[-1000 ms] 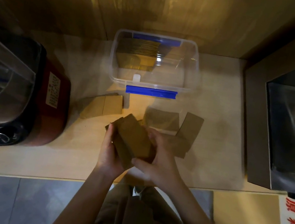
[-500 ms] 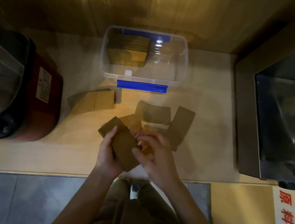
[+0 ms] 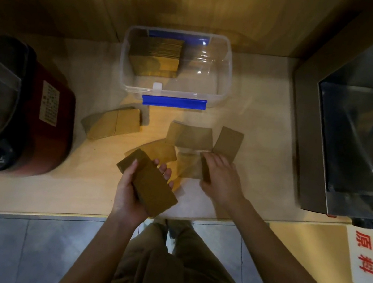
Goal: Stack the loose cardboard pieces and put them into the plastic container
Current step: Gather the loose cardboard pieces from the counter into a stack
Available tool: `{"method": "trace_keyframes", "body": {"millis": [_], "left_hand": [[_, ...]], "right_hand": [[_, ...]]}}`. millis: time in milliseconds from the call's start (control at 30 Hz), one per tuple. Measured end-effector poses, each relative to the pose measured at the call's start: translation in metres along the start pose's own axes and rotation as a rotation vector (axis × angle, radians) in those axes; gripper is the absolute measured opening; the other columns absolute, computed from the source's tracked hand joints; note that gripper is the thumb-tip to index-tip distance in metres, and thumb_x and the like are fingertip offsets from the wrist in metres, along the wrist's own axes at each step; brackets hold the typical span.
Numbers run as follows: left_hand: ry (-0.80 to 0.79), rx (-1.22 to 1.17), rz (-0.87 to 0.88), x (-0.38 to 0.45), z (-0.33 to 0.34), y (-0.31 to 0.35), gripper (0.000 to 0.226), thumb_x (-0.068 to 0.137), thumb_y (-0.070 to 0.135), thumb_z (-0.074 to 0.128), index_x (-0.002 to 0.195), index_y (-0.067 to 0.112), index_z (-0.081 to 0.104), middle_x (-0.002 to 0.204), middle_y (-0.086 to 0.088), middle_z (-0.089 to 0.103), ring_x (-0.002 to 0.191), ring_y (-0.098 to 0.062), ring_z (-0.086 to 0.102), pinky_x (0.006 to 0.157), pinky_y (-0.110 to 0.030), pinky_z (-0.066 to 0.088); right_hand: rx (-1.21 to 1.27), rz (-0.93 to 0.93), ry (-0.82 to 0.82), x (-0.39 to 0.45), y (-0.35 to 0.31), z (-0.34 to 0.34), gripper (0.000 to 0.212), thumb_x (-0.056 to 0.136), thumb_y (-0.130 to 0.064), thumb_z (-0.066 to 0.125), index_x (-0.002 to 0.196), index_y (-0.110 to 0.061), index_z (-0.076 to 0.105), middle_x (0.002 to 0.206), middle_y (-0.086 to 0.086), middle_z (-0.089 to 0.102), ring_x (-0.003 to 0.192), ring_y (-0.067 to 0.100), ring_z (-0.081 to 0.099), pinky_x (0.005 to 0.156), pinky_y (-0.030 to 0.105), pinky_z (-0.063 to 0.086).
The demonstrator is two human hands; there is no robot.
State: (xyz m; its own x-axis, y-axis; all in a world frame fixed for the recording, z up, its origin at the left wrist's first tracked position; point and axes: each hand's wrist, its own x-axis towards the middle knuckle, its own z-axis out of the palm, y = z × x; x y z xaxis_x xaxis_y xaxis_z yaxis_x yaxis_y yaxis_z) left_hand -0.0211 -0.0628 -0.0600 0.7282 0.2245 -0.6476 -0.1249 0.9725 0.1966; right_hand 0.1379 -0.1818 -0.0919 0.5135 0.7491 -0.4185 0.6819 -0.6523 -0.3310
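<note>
One clear rectangular plastic container with blue clips (image 3: pixel 227 73); one stack of brown cardboard pieces inside it (image 3: pixel 156 57); one held stack (image 3: pixel 150 183); about six loose brown cardboard pieces (image 3: pixel 191 137) on the counter; two hands.

A thick stack of brown cardboard pieces (image 3: pixel 148 182) sits gripped in the left hand (image 3: pixel 130 191), loose pieces (image 3: pixel 190 137) lie flat beyond the right hand (image 3: pixel 220 176), and the clear plastic container (image 3: pixel 226 73) beyond both holds an upright bundle.

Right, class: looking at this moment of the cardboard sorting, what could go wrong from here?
1. The stack sits tilted in the left hand alone, so pieces may slide off.
2. The right hand reaches among overlapping loose pieces and may scatter them.
3. The container already holds a pile at its left; a careless drop could topple it.
</note>
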Motion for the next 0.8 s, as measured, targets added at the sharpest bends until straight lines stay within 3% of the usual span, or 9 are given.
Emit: {"method": "trace_keyframes", "body": {"millis": [267, 433, 633, 700, 800], "left_hand": [[0.017, 0.018, -0.017, 0.002, 0.001, -0.002, 0.054, 0.045, 0.044, 0.083, 0.089, 0.017, 0.068, 0.083, -0.002, 0.070, 0.081, -0.017, 0.068, 0.077, -0.032, 0.055], [0.024, 0.031, -0.034, 0.008, 0.005, -0.003, 0.056, 0.044, 0.043, 0.084, 0.090, 0.016, 0.069, 0.084, -0.003, 0.070, 0.081, -0.017, 0.068, 0.076, -0.033, 0.055], [0.013, 0.026, -0.040, 0.013, 0.014, -0.002, 0.059, 0.042, 0.043, 0.085, 0.091, 0.015, 0.069, 0.086, -0.004, 0.071, 0.082, -0.018, 0.068, 0.075, -0.033, 0.056], [0.020, 0.023, -0.037, 0.016, 0.016, -0.001, 0.064, 0.040, 0.045, 0.086, 0.094, 0.015, 0.070, 0.089, -0.005, 0.071, 0.083, -0.019, 0.069, 0.077, -0.034, 0.056], [0.018, 0.054, -0.022, 0.015, 0.023, -0.001, 0.063, 0.042, 0.056, 0.081, 0.092, 0.018, 0.072, 0.091, -0.005, 0.073, 0.088, -0.020, 0.067, 0.086, -0.038, 0.052]], "right_hand": [[0.083, -0.032, 0.093, -0.003, 0.005, -0.003, 0.059, 0.079, -0.026, 0.062, 0.133, -0.017, 0.039, 0.133, 0.007, 0.051, 0.122, 0.025, 0.043, 0.104, 0.036, 0.032], [0.206, 0.115, 0.270, -0.003, 0.010, -0.013, 0.058, 0.076, -0.042, 0.066, 0.124, -0.016, 0.047, 0.123, 0.007, 0.057, 0.115, 0.024, 0.049, 0.100, 0.037, 0.035], [0.440, 0.228, 0.377, -0.006, -0.004, -0.028, 0.063, 0.067, -0.042, 0.076, 0.118, -0.013, 0.053, 0.115, 0.009, 0.060, 0.105, 0.024, 0.056, 0.091, 0.041, 0.047], [0.541, 0.218, 0.365, -0.013, -0.018, -0.037, 0.060, 0.067, -0.040, 0.077, 0.117, -0.016, 0.054, 0.114, 0.004, 0.060, 0.100, 0.017, 0.055, 0.086, 0.030, 0.049], [0.689, 0.155, 0.297, -0.029, -0.045, -0.049, 0.053, 0.069, -0.038, 0.076, 0.115, -0.019, 0.055, 0.106, -0.008, 0.053, 0.086, -0.009, 0.049, 0.071, 0.002, 0.041]]}}
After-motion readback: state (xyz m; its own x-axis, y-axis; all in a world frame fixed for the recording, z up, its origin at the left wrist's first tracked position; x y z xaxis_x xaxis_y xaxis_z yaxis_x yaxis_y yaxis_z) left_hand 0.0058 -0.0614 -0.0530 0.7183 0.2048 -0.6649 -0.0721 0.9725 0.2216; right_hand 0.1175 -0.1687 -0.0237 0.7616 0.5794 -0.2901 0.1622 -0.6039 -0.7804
